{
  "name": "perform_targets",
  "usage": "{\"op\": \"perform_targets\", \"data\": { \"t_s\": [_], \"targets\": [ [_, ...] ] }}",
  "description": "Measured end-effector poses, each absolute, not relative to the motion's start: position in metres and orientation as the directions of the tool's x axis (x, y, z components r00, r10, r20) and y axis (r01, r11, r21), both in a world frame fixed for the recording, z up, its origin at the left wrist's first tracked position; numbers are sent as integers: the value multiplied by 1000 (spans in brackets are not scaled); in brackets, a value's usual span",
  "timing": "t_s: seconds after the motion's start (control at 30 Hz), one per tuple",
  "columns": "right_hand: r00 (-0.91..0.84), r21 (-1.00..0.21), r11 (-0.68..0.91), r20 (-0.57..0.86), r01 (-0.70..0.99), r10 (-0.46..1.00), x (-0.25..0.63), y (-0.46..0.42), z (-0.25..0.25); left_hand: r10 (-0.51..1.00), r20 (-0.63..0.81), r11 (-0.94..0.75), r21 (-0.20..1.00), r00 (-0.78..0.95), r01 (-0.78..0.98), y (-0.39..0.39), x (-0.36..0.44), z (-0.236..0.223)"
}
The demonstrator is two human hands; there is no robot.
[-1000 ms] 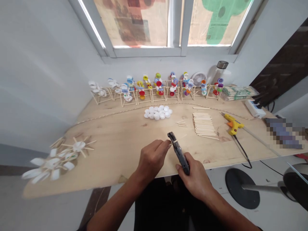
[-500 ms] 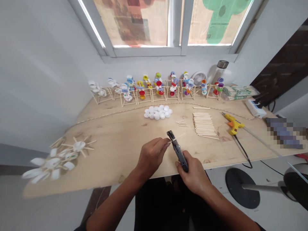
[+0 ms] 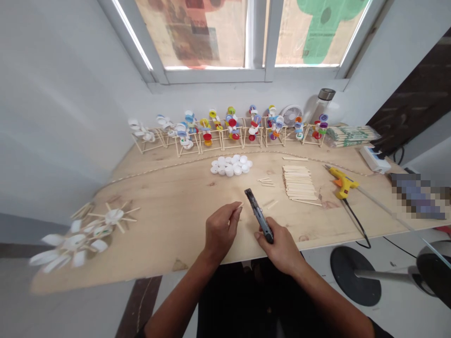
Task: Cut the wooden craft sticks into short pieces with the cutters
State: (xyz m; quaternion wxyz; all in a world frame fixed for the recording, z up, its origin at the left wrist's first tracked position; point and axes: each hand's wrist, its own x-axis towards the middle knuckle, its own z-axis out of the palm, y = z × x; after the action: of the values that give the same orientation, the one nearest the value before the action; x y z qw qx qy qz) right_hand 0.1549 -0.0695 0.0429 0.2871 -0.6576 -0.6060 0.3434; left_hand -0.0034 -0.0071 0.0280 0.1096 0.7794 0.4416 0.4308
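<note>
Left hand (image 3: 221, 231) pinches a stick (image 3: 241, 205), tip protruding. Right hand (image 3: 281, 245) grips a dark plier-like tool (image 3: 260, 216). Loose stick piece (image 3: 272, 204) lies just beyond the right hand.

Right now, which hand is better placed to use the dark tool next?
Probably the right hand: it grips the dark tool by its near end. The left hand seems to be pinching a small stick, just left of the tool.

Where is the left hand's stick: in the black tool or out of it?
Out: the stick, pinched in the left hand, is apart from the tool, with table showing between them.
</note>
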Motion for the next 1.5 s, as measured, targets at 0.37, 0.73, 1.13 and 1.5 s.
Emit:
{"op": "perform_targets", "data": {
  "t_s": [0.37,0.73,1.13,1.5],
  "targets": [
    [247,-980,-143,-105,139,963,198,-81,31,841,349,-540,592,413,598,6,44,15],
    [337,-993,-110,-120,-47,934,210,-84,24,753,337,-654,281,565,703,0,110,1],
    [323,-987,-110,-143,-119,936,212,-83,17,565,333,-785,-65,755,616,55,94,7],
    [343,-992,-97,-120,-86,932,212,-82,18,605,433,-751,31,668,660,82,95,-2]
  ]
}}
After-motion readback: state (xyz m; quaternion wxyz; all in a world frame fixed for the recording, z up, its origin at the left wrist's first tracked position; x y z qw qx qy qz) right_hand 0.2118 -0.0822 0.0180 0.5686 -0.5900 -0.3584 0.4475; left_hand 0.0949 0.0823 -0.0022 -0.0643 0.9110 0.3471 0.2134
